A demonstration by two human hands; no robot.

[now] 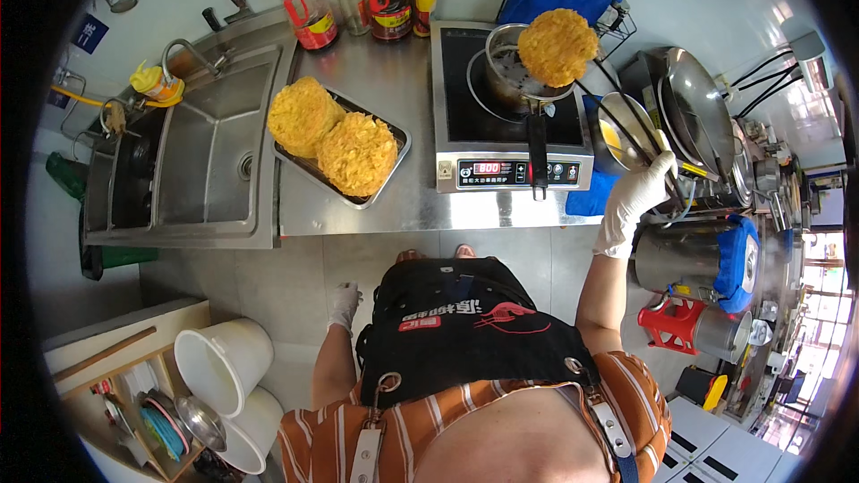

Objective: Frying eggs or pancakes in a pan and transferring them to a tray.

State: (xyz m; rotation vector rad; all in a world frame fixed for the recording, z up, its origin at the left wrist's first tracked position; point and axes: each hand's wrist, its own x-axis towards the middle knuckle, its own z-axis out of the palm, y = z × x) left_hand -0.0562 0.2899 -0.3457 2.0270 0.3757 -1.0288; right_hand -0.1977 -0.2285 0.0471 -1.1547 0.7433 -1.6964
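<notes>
My gloved right hand (641,181) grips a pair of long black chopsticks (621,111). Their tips pinch a round, golden fried patty (558,48), raised over the steel saucepan (504,37) and covering part of its mouth. Dark liquid shows inside the pan, which sits on an induction cooker (463,141) with its lit display. Left of the cooker, a metal tray (359,203) carries golden fried rounds: a thick one or stack (303,115) behind a nearer one (358,154). My gloved left hand (345,304) hangs low at my side, touching nothing visible; its fingers look curled but are small.
A steel sink (208,141) adjoins the counter (416,208) on the left. Sauce bottles (389,7) line the wall. Under my right hand's chopsticks stands a steel pot (624,107) with yellow contents. Woks (698,100) crowd the right. White buckets (225,362) stand behind me, left.
</notes>
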